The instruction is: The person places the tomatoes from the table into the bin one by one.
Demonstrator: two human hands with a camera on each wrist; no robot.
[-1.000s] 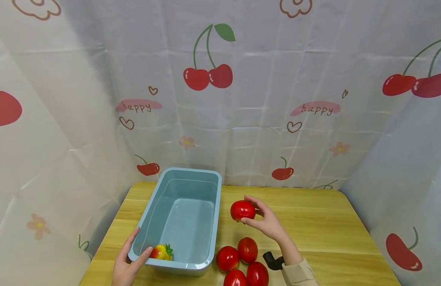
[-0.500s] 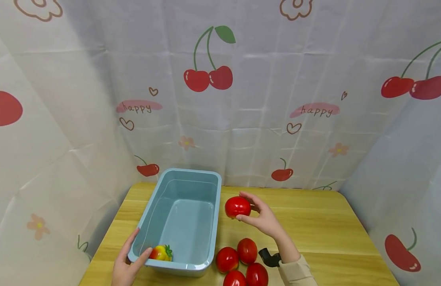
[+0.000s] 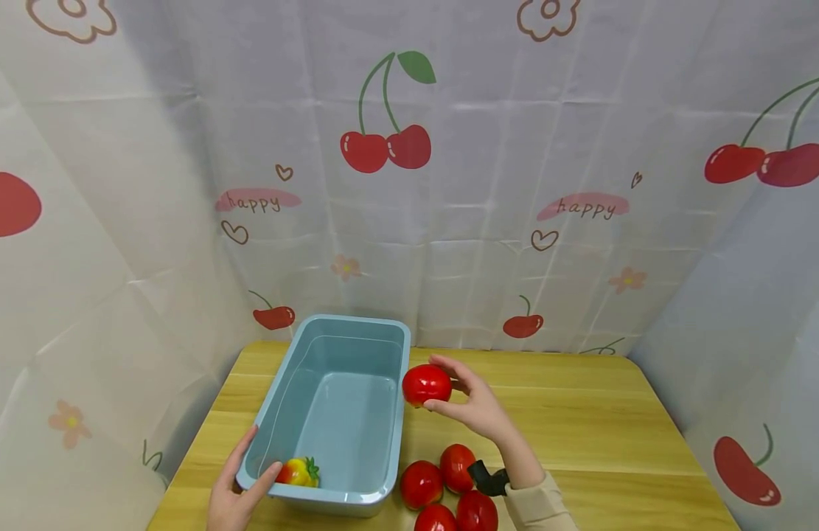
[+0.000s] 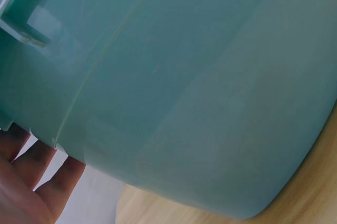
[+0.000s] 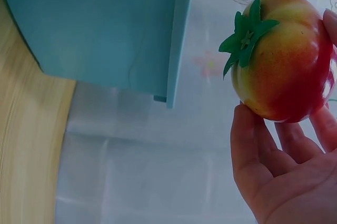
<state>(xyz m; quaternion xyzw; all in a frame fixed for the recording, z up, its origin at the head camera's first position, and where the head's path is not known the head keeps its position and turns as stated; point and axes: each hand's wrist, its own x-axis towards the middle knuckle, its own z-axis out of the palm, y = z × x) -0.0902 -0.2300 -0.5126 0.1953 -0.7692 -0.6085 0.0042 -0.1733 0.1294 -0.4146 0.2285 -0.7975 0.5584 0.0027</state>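
My right hand holds a shiny red tomato in the air, just beside the right rim of a blue-grey plastic bin. In the right wrist view, the tomato's yellowish end with its green leafy top faces the camera, and fingers and thumb lie around it. My left hand grips the bin's near left corner, thumb over the rim and fingers along the outer wall. Inside the bin, near that corner, rests a yellow-and-red tomato with green leaves, partly hidden by the rim and thumb.
Several red tomatoes cluster on the wooden table right of the bin's near end, below the right forearm. A black wrist mount sits at the right wrist. A cherry-print curtain surrounds the table's back and sides.
My right hand has carried the tomato leftward and slightly up, from over the table to the bin's right rim. The left hand and the bin have stayed put.
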